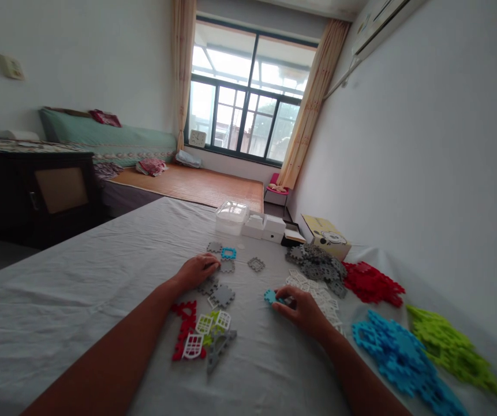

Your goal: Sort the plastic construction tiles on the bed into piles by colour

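Note:
My left hand (197,270) is low over the cloth, its fingers curled together, with the fingertips at the left edge of a grey interlocking tile (228,266). Anything pinched in it is hidden. A blue square-framed tile (229,253) and another grey tile (214,247) lie just beyond. My right hand (299,307) is closed on a light blue interlocking tile (269,297), which shows past the thumb and fingers. Between my forearms lie grey tiles (223,295), red tiles (185,329), white window-shaped pieces (193,345) and a grey triangular piece (221,350).
To the right are piles of white pieces (324,300), grey tiles (317,263), red tiles (372,282), blue tiles (404,358) and green tiles (451,346). A clear plastic box (231,219), white boxes (273,229) and a yellow carton (325,236) stand at the far edge.

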The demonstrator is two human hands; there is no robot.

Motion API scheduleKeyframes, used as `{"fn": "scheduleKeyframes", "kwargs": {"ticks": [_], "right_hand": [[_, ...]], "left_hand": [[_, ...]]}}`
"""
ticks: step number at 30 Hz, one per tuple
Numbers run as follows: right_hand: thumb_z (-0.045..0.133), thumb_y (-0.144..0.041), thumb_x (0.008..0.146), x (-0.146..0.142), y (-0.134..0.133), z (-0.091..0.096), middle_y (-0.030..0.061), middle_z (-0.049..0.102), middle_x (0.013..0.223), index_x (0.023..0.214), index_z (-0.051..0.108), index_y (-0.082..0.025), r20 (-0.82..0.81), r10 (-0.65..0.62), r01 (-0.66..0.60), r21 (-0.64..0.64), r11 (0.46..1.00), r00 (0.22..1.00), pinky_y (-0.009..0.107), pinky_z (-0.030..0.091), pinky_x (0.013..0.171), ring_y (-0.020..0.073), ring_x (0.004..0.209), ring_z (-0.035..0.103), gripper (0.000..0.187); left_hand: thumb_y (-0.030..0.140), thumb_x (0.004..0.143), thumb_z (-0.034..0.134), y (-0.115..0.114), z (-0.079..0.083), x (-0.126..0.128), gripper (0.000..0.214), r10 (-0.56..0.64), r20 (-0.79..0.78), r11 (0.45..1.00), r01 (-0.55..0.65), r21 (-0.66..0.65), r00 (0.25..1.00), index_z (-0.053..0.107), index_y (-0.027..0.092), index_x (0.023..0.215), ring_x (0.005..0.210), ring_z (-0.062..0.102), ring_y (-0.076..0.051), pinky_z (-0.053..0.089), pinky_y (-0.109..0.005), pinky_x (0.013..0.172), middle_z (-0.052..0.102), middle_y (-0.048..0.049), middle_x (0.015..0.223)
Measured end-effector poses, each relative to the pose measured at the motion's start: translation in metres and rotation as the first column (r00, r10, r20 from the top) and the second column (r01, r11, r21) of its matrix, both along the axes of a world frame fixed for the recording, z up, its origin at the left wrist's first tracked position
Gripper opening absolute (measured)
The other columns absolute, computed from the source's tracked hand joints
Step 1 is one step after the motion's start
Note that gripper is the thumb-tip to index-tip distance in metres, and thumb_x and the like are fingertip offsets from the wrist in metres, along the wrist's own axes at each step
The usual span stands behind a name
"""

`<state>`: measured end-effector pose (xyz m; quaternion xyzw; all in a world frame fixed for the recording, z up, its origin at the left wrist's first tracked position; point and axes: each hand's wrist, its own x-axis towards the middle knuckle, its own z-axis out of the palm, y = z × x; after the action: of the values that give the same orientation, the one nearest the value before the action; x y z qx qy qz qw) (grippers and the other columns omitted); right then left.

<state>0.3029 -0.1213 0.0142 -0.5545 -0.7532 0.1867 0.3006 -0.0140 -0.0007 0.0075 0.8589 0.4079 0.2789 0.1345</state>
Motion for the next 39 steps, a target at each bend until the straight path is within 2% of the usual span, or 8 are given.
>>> {"fn": "scheduleKeyframes", "kwargs": {"ticks": [8,16,25,31,36,39], "right_hand": [[0.058,-0.045,0.075,-0.001,-0.001,0.002,0.0052,0.066,0.093,0.087,0.063,-0.021,0.015,0.013,-0.013,0.004,1.000,1.000,0.028,0.047,0.068,0.0171,0.078,0.060,0.028],[0.061,-0.043,0.073,0.000,-0.002,0.004,0.0051,0.065,0.099,0.088,0.063,-0.022,0.035,0.055,-0.055,0.001,0.998,0.998,0.029,0.047,0.071,0.0184,0.084,0.059,0.026],[0.061,-0.043,0.073,0.001,-0.002,0.002,0.0061,0.063,0.103,0.090,0.063,-0.022,0.040,0.062,-0.061,-0.024,0.998,0.997,0.030,0.047,0.076,0.0197,0.090,0.058,0.027],[0.061,-0.044,0.072,0.000,-0.001,-0.001,0.0066,0.063,0.104,0.089,0.062,-0.021,0.032,0.056,-0.055,-0.029,0.998,0.998,0.030,0.048,0.075,0.0202,0.092,0.058,0.028],[0.063,-0.042,0.070,-0.002,0.000,-0.004,0.0060,0.063,0.100,0.103,0.060,-0.021,0.030,-0.002,0.002,-0.015,1.000,1.000,0.032,0.050,0.075,0.0187,0.085,0.060,0.039],[0.064,-0.036,0.069,-0.002,0.003,-0.008,0.0076,0.059,0.109,0.115,0.055,-0.022,-0.003,-0.006,0.006,0.023,1.000,1.000,0.033,0.050,0.079,0.0194,0.091,0.059,0.049]], "left_hand": [[0.036,0.086,0.037,0.001,-0.002,-0.001,0.033,-0.001,-0.024,1.000,0.002,0.016,1.000,0.066,0.023,0.092,0.091,0.058,-0.015,0.042,-0.023,0.083,0.065,-0.0017,0.099],[0.031,0.085,0.040,-0.007,0.001,0.003,0.029,0.007,-0.120,0.997,0.002,0.074,0.993,0.065,0.025,0.098,0.097,0.055,-0.017,0.040,-0.027,0.089,0.064,-0.0020,0.101],[0.028,0.086,0.041,-0.016,0.004,0.007,0.026,0.002,-0.220,0.987,0.034,0.159,0.976,0.061,0.025,0.102,0.098,0.052,-0.018,0.040,-0.028,0.086,0.061,-0.0037,0.101],[0.028,0.085,0.042,-0.017,0.005,0.006,0.025,-0.011,-0.225,0.986,0.047,0.159,0.974,0.061,0.024,0.101,0.098,0.052,-0.018,0.040,-0.028,0.086,0.061,-0.0045,0.101],[0.029,0.085,0.042,-0.017,0.006,0.005,0.027,-0.018,-0.192,0.991,0.043,0.127,0.981,0.062,0.025,0.101,0.098,0.052,-0.019,0.040,-0.029,0.087,0.061,-0.0043,0.102],[0.029,0.085,0.042,-0.016,0.006,0.005,0.027,-0.024,-0.191,0.992,0.046,0.114,0.981,0.063,0.025,0.101,0.098,0.052,-0.020,0.040,-0.029,0.087,0.062,-0.0046,0.101]]}}
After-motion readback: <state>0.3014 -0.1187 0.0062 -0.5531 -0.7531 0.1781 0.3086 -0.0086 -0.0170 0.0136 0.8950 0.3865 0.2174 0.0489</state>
